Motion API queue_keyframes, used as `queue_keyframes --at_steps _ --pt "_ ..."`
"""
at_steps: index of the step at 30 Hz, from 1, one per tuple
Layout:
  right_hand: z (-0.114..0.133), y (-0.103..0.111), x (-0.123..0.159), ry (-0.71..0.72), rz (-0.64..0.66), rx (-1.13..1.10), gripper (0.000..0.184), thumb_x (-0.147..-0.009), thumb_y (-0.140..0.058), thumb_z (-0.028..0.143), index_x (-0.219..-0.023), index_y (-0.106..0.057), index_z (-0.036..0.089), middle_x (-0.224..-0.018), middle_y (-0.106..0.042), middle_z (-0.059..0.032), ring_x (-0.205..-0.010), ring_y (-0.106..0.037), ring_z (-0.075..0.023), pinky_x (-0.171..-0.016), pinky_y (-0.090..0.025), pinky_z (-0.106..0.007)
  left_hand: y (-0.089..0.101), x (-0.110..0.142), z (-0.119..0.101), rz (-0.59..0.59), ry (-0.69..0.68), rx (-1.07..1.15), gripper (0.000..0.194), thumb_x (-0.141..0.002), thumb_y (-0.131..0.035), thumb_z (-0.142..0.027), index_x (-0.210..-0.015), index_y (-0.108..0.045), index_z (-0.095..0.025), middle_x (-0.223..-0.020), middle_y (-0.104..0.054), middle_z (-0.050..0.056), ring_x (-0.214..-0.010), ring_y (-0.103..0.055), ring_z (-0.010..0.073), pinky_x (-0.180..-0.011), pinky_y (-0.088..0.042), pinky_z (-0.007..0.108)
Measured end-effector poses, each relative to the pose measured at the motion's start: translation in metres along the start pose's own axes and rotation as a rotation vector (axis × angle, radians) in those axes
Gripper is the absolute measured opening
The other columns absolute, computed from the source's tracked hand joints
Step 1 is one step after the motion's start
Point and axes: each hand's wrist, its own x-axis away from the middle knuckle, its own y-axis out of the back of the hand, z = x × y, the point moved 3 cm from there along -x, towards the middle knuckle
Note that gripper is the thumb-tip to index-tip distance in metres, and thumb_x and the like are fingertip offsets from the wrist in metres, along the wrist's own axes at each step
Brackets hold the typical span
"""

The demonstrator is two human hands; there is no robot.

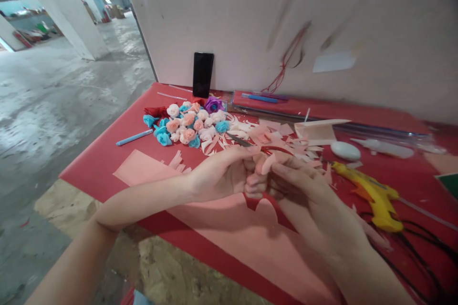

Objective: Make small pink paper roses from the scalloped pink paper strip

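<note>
My left hand (226, 171) and my right hand (309, 195) meet above the front of the red-covered table. Between their fingertips is a small curled piece of pink crepe paper (268, 164), pinched by both hands. Some of the fingers are hidden behind one another. Under my hands lies a large pink paper sheet (222, 221), and a rounded cut petal (266, 210) rests on it. Just beyond my fingers is a pair of scissors (240, 140) with red handles, partly covered by my hands and scraps.
Paper roses (188, 121) in pink, white and blue cluster at the back left, by a purple rose (213, 104). A phone (202, 75) leans on the wall panel. At right lie a yellow glue gun (375, 198) with its cord and a white oval object (345, 150). A blue pen (134, 137) lies left.
</note>
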Motion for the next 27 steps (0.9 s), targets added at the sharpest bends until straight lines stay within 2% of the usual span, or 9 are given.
queue_keyframes --at_steps 5,9,15,19,23,27 --pt "-0.003 -0.001 0.004 -0.168 -0.019 -0.226 0.022 -0.06 -0.079 0.037 -0.064 -0.064 0.022 -0.066 -0.068 -0.0007 -0.055 -0.06 -0.0144 -0.048 -0.046 -0.025 -0.002 0.002 0.0 0.037 0.02 -0.054 0.04 -0.092 -0.028 -0.021 -0.057 -0.045 -0.014 -0.051 -0.029 -0.004 -0.046 -0.027 0.0081 -0.047 -0.033 0.017" --pt "-0.001 0.0 0.006 -0.154 -0.053 -0.215 0.021 -0.059 -0.08 0.035 -0.062 -0.064 0.022 -0.067 -0.066 0.0 -0.054 -0.053 -0.0116 -0.049 -0.044 -0.025 -0.004 0.003 0.0 -0.001 0.017 -0.099 0.034 -0.089 -0.037 -0.021 -0.056 -0.041 -0.015 -0.051 -0.023 -0.006 -0.046 -0.023 0.0075 -0.046 -0.029 0.018" --pt "-0.002 0.0 0.006 -0.114 -0.07 -0.213 0.021 -0.059 -0.081 0.033 -0.06 -0.063 0.022 -0.059 -0.054 0.003 -0.051 -0.044 -0.0087 -0.047 -0.039 -0.023 -0.003 0.004 0.001 -0.082 -0.017 -0.109 0.026 -0.08 -0.052 -0.014 -0.056 -0.043 -0.015 -0.049 -0.028 -0.007 -0.045 -0.028 0.0057 -0.046 -0.029 0.017" --pt "0.001 -0.004 0.005 -0.139 -0.005 -0.369 0.019 -0.064 -0.078 0.028 -0.059 -0.061 0.02 -0.055 -0.045 0.0047 -0.05 -0.037 -0.0065 -0.049 -0.038 -0.019 -0.003 0.004 0.0 -0.083 -0.056 -0.079 0.023 -0.078 -0.052 -0.01 -0.056 -0.045 -0.014 -0.048 -0.033 -0.006 -0.044 -0.032 0.0051 -0.046 -0.029 0.017" --pt "0.005 -0.007 0.001 -0.136 0.08 -0.53 0.038 -0.074 -0.065 0.035 -0.048 -0.044 0.019 -0.047 -0.024 0.0065 -0.044 -0.022 -0.0074 -0.042 -0.032 -0.019 -0.002 0.006 -0.004 -0.033 -0.133 -0.069 0.026 -0.079 -0.05 -0.011 -0.055 -0.042 -0.014 -0.051 -0.035 -0.005 -0.044 -0.035 0.0051 -0.048 -0.031 0.017" --pt "0.006 -0.009 -0.001 -0.128 0.151 -0.783 0.037 -0.084 -0.049 0.022 -0.051 -0.031 0.018 -0.051 -0.021 0.0056 -0.048 -0.018 -0.0088 -0.044 -0.034 -0.017 -0.001 0.006 -0.006 -0.081 -0.2 -0.071 0.027 -0.079 -0.048 -0.01 -0.053 -0.04 -0.014 -0.05 -0.032 -0.005 -0.044 -0.033 0.0052 -0.048 -0.032 0.017"
